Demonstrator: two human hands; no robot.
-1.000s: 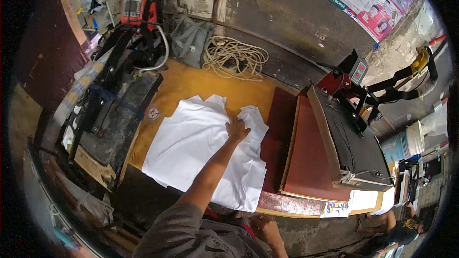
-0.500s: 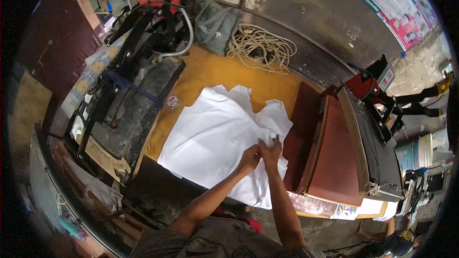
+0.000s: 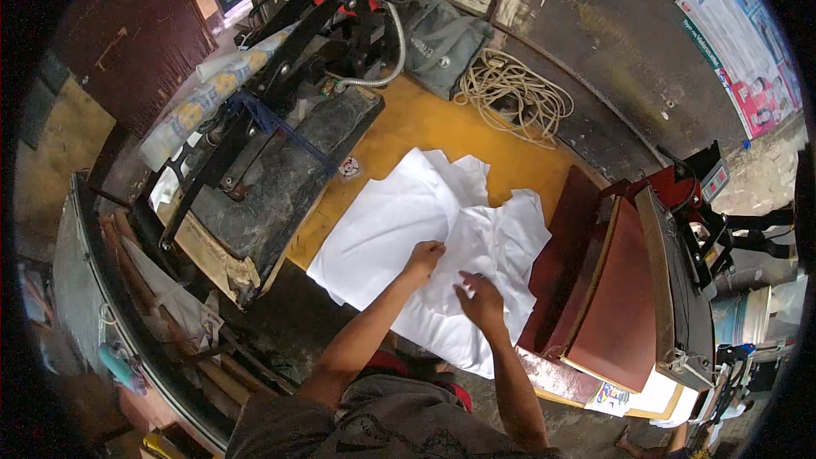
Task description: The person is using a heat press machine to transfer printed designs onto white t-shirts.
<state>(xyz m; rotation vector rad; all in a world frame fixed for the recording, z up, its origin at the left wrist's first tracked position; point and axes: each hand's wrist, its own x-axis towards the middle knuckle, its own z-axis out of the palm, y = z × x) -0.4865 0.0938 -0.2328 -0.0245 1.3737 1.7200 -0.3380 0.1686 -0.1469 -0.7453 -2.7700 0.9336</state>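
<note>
White cloth [image 3: 374,229] lies in loose, wrinkled layers across the yellow tabletop, its outline cut in curves and points at the far side. My left hand [image 3: 422,262] is closed at the middle of the cloth, thumb and fingers pinching a layer of it. To its right and slightly nearer, my right hand [image 3: 483,299] hovers over or rests lightly on the cloth with thumb and fingers apart, holding nothing. The near part of the cloth hangs past the table's front edge.
On the left stands a heat press [image 3: 280,149] with a dark, worn bed. Another press [image 3: 671,263] with a reddish-brown board [image 3: 616,297] is on the right. A coiled beige cord [image 3: 514,98] and a grey bag [image 3: 442,42] lie at the back of the yellow table [image 3: 416,119].
My hands, together on the cloth before, are now apart; the right one has let go and opened. The cloth's right part lies more spread out. The view has shifted left.
</note>
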